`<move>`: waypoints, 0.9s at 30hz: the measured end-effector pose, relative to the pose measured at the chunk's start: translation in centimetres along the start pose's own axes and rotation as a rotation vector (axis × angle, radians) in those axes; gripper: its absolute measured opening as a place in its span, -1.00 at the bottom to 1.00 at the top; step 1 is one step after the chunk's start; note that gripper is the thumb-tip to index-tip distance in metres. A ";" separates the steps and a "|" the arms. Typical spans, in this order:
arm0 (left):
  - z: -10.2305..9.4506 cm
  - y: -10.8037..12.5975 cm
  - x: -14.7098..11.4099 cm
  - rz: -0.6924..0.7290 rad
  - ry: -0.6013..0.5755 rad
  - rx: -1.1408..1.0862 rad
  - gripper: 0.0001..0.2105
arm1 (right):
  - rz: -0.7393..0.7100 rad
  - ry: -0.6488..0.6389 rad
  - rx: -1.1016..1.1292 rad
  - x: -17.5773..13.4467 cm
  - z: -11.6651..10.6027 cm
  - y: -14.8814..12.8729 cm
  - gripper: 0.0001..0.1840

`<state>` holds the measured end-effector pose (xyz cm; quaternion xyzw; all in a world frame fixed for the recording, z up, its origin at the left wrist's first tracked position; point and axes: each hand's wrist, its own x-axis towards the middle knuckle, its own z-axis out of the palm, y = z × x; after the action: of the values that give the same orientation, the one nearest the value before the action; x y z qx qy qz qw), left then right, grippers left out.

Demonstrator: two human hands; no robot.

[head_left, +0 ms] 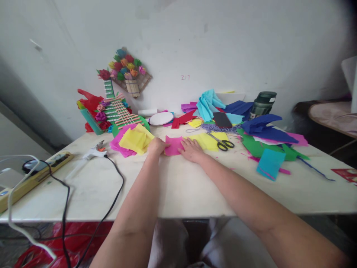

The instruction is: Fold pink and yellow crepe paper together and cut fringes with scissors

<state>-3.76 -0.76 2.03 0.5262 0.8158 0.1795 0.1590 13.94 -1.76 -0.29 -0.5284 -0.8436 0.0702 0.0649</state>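
A small pink rectangle of crepe paper lies on the table between my hands. My left hand is closed at its left edge, with thumb and fingers gripping that side. Resting flat on the paper's right end is my right hand, its fingers spread. Left of my left hand, yellow crepe paper sheets are piled over magenta ones. Beyond my right hand is a flat yellow paper strip, and black-handled scissors lie across its right part.
A glue gun with a black cable lies left, near a power strip. Behind stand a paper-flower guitar craft and a white oval disc. Coloured paper, a phone and a dark green bottle fill the back right.
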 end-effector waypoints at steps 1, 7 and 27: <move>0.0 -0.1 0.1 -0.002 0.003 -0.008 -0.65 | -0.011 0.016 -0.008 0.0 0.0 0.0 -0.28; -0.1 -0.1 0.0 0.010 0.001 -0.016 -0.66 | -0.144 0.083 -0.018 0.4 0.2 -0.3 -0.31; 0.8 0.0 0.5 0.052 0.036 -0.206 -0.75 | -0.088 -0.030 0.009 0.7 0.8 -0.2 -0.27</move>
<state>-3.60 -0.19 1.29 0.5245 0.7820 0.2761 0.1927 13.29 -1.28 -0.97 -0.4894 -0.8666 0.0789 0.0575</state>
